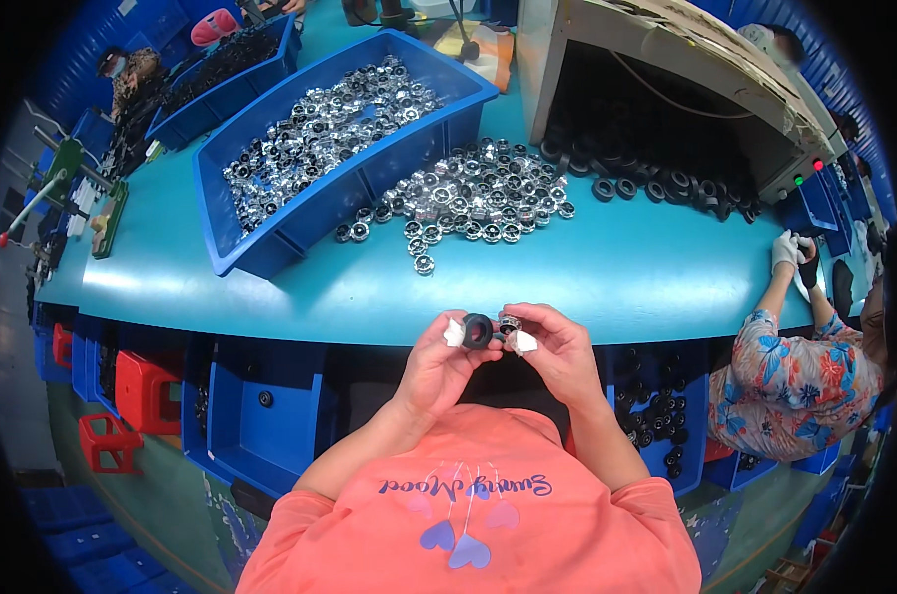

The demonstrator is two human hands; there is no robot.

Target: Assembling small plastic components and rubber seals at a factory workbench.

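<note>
Just beyond my chest, at the table's near edge, both hands are raised close together. My left hand (430,368) pinches a black rubber tyre (478,331), its hole turned up toward me. Between the fingers of my right hand (562,361) is a small chrome wheel hub (510,324), right beside the tyre and partly hidden by the fingers. White wrapping covers a fingertip or thumb on each hand. Loose chrome wheel hubs (483,193) lie heaped on the table ahead, and many more fill a large blue bin (369,188) at the left.
Black tyres (656,188) spill from a box-like machine (804,109) at the back right. Below the table edge stand blue trays, one (260,396) left and one (701,426) holding black wheels. A co-worker in a floral top (795,381) works at right. Red stools (146,391) stand left.
</note>
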